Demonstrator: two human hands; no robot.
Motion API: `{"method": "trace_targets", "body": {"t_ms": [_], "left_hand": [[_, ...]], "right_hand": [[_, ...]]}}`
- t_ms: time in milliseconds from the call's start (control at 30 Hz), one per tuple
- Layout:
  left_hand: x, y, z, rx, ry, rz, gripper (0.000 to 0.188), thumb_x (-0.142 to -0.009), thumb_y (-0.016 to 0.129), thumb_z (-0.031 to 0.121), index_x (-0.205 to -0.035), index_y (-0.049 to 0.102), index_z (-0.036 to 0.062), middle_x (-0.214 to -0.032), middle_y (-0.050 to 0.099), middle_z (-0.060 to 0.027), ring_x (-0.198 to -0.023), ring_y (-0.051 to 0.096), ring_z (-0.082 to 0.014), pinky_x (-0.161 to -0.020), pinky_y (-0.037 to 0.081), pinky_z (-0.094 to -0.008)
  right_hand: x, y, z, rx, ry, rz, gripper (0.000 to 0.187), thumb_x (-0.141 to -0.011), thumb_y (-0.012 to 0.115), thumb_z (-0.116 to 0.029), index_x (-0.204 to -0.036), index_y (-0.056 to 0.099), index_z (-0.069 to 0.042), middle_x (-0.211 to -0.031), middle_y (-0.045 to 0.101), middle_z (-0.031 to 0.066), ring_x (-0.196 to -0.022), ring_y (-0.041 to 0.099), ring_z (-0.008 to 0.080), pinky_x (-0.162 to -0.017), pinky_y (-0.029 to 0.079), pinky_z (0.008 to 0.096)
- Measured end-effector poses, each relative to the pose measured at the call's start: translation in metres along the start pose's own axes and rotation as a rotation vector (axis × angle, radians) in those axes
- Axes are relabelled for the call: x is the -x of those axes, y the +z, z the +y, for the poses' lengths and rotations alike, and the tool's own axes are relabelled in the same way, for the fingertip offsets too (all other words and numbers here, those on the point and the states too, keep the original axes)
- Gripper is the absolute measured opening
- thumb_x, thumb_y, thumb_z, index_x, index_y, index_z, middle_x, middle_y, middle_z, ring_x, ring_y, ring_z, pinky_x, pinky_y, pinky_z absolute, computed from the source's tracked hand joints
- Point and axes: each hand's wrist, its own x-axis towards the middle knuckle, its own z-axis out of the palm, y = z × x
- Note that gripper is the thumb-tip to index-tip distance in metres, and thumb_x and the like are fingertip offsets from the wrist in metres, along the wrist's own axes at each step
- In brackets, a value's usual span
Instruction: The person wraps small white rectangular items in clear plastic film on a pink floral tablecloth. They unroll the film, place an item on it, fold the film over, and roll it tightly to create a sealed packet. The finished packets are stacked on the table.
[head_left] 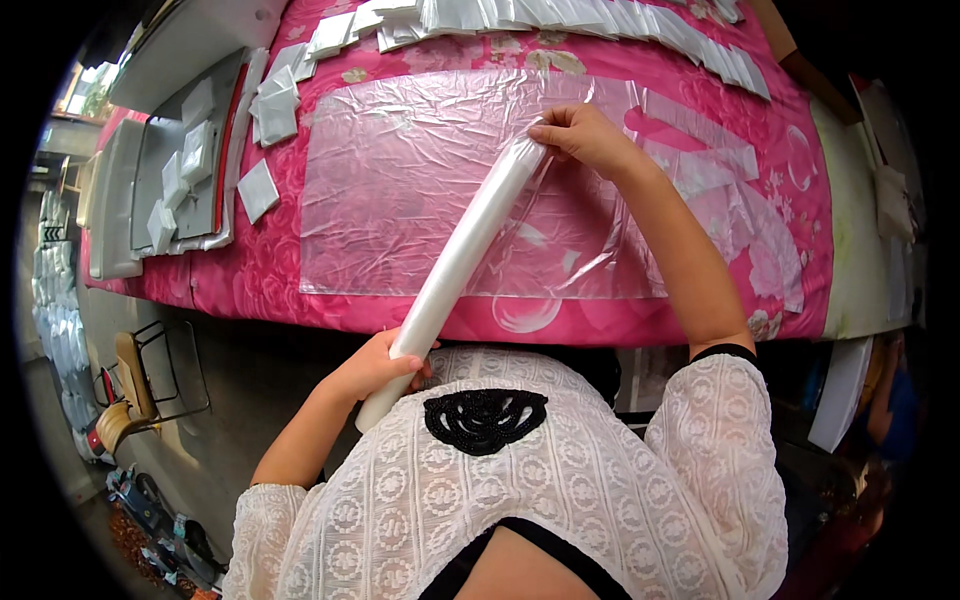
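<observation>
Pink floral cloth [250, 275] covers the surface, and its front edge bends with the lens. A wide clear plastic sheet [420, 190] lies flat on the cloth, creased and shiny. Along the far edge runs a row of folded clear bags [560, 18], overlapping one another, with looser small stacks [275, 105] near the left corner. At the left end sits a grey tray [150, 150] holding several small folded clear packets [195, 150]; a second pale tray [115, 200] stands just beside it. Below the surface the floor is grey concrete, and a wire-framed chair [135, 385] stands there at the left.

The long roll of clear film [455, 265] slants from the person's chest up over the sheet. The left hand [375, 365] has its fingers wrapped around the roll near its lower end. The right hand [585, 135] pinches the upper end of the roll, where loose film trails off to the right and lies on the cloth.

The right side of the room is dark and hard to make out. Loose strips of clear film [700, 165] by the right forearm blend into the cloth pattern.
</observation>
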Motion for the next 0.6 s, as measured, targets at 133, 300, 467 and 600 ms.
{"method": "trace_targets", "body": {"t_ms": [133, 300, 467, 600], "left_hand": [[0.011, -0.025, -0.022, -0.094, -0.045, -0.055, 0.043, -0.074, 0.065, 0.016, -0.112, 0.051, 0.0021, -0.082, 0.06, -0.006, -0.069, 0.056, -0.0122, -0.065, 0.048, -0.0279], [0.044, -0.051, -0.007, -0.065, -0.218, -0.139, 0.043, -0.072, 0.069, 0.011, -0.11, 0.051, 0.0021, -0.091, 0.059, -0.0062, -0.082, 0.058, -0.0138, -0.072, 0.05, -0.0284], [0.028, -0.038, 0.066, -0.607, -0.063, -0.158, 0.047, -0.067, 0.075, 0.015, -0.107, 0.054, 0.0005, -0.09, 0.063, -0.0063, -0.085, 0.06, -0.015, -0.077, 0.047, -0.0294], [-0.015, -0.003, 0.126, -1.395, 0.319, 0.034, 0.045, -0.064, 0.074, 0.019, -0.103, 0.056, 0.0053, -0.087, 0.063, -0.0122, -0.081, 0.06, -0.0281, -0.072, 0.047, -0.0357]], "right_hand": [[-0.001, -0.068, 0.022, -0.014, -0.095, 0.365, 0.017, -0.082, 0.064, -0.017, -0.088, 0.064, -0.001, -0.068, 0.056, -0.0017, -0.058, 0.047, 0.0051, -0.053, 0.04, 0.0207], [0.028, -0.165, 0.055, 0.096, -0.047, 0.647, 0.018, -0.083, 0.065, -0.021, -0.086, 0.062, -0.004, -0.068, 0.055, -0.0026, -0.058, 0.047, 0.0045, -0.054, 0.039, 0.0179], [0.027, -0.142, 0.043, -0.003, -0.12, 0.547, 0.018, -0.084, 0.063, -0.02, -0.092, 0.063, -0.004, -0.075, 0.058, -0.003, -0.063, 0.049, 0.0036, -0.055, 0.041, 0.0175], [0.01, -0.092, 0.023, -0.067, -0.05, 0.396, 0.019, -0.084, 0.063, -0.017, -0.094, 0.063, -0.001, -0.078, 0.059, -0.002, -0.066, 0.052, 0.0044, -0.062, 0.046, 0.0188]]}}
